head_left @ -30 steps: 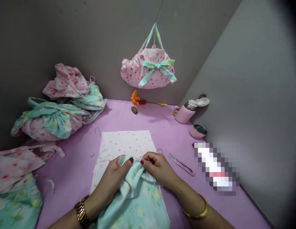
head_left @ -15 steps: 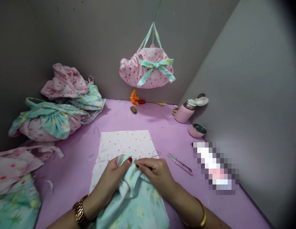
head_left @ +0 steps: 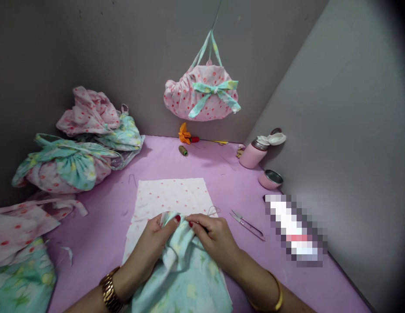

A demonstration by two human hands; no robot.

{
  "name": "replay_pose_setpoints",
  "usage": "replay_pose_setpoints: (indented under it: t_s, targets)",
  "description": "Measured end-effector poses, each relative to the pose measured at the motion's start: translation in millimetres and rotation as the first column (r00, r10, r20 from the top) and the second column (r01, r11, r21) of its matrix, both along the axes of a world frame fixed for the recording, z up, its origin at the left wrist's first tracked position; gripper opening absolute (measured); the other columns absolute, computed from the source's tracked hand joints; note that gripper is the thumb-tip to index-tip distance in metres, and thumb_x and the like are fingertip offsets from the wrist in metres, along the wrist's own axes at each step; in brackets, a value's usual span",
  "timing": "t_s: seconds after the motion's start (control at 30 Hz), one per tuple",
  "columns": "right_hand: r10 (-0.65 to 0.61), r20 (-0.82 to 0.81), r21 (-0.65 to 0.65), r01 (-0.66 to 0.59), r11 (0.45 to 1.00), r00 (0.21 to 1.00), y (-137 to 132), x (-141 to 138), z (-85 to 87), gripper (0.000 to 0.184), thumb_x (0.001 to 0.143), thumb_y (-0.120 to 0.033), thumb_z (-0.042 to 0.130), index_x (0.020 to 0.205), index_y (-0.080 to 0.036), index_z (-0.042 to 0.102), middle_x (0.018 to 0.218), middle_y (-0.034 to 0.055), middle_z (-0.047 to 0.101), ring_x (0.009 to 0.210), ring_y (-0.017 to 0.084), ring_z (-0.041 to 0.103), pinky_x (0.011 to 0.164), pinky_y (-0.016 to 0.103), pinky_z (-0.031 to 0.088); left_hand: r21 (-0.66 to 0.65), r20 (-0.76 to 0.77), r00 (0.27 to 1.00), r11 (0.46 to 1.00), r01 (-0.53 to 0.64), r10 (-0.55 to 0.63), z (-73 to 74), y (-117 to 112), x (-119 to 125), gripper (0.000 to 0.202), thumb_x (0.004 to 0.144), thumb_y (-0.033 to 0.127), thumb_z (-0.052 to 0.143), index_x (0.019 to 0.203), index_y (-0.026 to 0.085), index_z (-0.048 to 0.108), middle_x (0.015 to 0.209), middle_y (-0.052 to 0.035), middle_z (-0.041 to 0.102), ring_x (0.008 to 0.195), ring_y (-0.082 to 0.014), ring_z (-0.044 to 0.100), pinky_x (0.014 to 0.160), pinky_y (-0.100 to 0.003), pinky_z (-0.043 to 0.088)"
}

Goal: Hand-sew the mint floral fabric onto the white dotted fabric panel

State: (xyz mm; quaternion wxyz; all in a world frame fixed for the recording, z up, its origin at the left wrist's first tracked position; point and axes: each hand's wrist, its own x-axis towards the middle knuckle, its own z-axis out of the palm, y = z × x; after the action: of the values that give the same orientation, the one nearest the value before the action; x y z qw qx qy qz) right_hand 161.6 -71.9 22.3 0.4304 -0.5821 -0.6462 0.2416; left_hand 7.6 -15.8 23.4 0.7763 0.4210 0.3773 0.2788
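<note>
A mint-green floral cloth (head_left: 185, 278) lies bunched over a white cloth with pink dots (head_left: 171, 195) on the purple table (head_left: 101, 234). My left hand (head_left: 153, 248) is closed, pinching the gathered edge of the green cloth between thumb and fingers. My right hand (head_left: 215, 239) is closed in a pinch right beside it, fingertips pressed at the same fold; a thin thread (head_left: 213, 211) loops away from it. Whether a needle is in the fingers I cannot make out.
Thread snips (head_left: 248, 224) lie right of my hands. A pink flask (head_left: 254, 153) and its cup (head_left: 270, 179) stand at the right wall. Finished cloth bags (head_left: 71, 161) pile at the left; one pink bag (head_left: 202, 93) hangs above. A thread spool (head_left: 183, 150) sits at the back.
My right hand has shifted slightly left and down toward my left thumb, closing the gap at the fold. The left hand keeps its pinch.
</note>
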Motion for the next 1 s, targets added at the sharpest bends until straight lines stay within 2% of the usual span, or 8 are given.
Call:
replay_pose_setpoints:
  t_s: [0.47,0.53,0.6,0.67,0.73,0.8,1.0]
  targets:
    - [0.029,-0.015,-0.018,-0.029,0.999,0.999,0,1,-2.2,0.029,0.084,-0.013,0.049,0.103,-0.027,0.067,0.093,-0.0003,0.071,0.079,0.014,0.066,0.07,0.024,0.048,0.008,-0.031,0.999,1.0,0.014,-0.014,-3.0,1,1,0.023,0.081,0.037,0.058,0.073,0.015,0.056,0.06,0.0026,0.055,0.053,-0.0096,0.048,0.051,-0.02,0.039]
    - [0.017,-0.033,-0.056,-0.019,0.998,0.999,1,2,-2.5,0.027,0.084,-0.014,0.05,0.099,-0.025,0.069,0.085,0.0005,0.071,0.071,0.013,0.064,0.065,0.024,0.047,0.035,-0.047,0.999,0.999,0.017,-0.016,-4.8,1,0,0.024,0.08,0.038,0.058,0.071,0.016,0.054,0.06,0.0036,0.053,0.052,-0.0085,0.045,0.05,-0.019,0.037]
    - [-0.009,-0.093,-0.158,-0.006,0.987,0.996,2,2,-3.6,0.025,0.083,-0.016,0.05,0.101,-0.022,0.067,0.064,-0.0013,0.065,0.052,0.011,0.054,0.051,0.021,0.041,0.094,-0.082,0.996,0.995,0.026,-0.018,-6.4,3,0,0.024,0.08,0.037,0.059,0.069,0.016,0.054,0.058,0.0051,0.049,0.05,-0.0075,0.042,0.047,-0.017,0.034]
    - [-0.026,-0.212,-0.272,-0.034,0.962,0.977,2,1,-5.4,0.027,0.082,-0.019,0.051,0.106,-0.018,0.064,0.05,-0.005,0.052,0.042,0.008,0.04,0.042,0.019,0.03,0.158,-0.119,0.993,0.986,0.044,-0.025,-7.1,4,-1,0.022,0.08,0.036,0.059,0.071,0.016,0.055,0.058,0.0052,0.049,0.05,-0.0075,0.041,0.047,-0.017,0.033]
    - [-0.021,-0.345,-0.329,-0.1,0.939,0.938,3,0,-7.1,0.027,0.082,-0.022,0.05,0.105,-0.016,0.063,0.051,-0.0056,0.048,0.042,0.007,0.034,0.042,0.019,0.026,0.204,-0.151,0.988,0.976,0.072,-0.041,-6.9,6,-1,0.02,0.081,0.035,0.057,0.074,0.016,0.059,0.061,0.0035,0.053,0.053,-0.0086,0.043,0.049,-0.017,0.035]
    - [-0.021,-0.411,-0.334,-0.129,0.934,0.912,3,-1,-7.8,0.023,0.082,-0.023,0.05,0.097,-0.015,0.065,0.052,-0.005,0.046,0.044,0.007,0.033,0.043,0.019,0.026,0.249,-0.186,0.982,0.964,0.087,-0.041,-6.4,7,-2,0.018,0.081,0.033,0.057,0.077,0.017,0.061,0.066,0.0014,0.057,0.058,-0.0103,0.047,0.052,-0.019,0.038]
    - [-0.051,-0.333,-0.334,-0.067,0.94,0.942,3,-3,-4.0,0.016,0.081,-0.021,0.05,0.086,-0.014,0.063,0.047,-0.0082,0.032,0.042,0.007,0.024,0.041,0.02,0.018,0.375,-0.293,0.954,0.926,0.05,0.067,-10.5,7,-2,0.011,0.076,0.027,0.059,0.072,0.017,0.058,0.062,0.0027,0.054,0.058,-0.0117,0.047,0.053,-0.02,0.038]
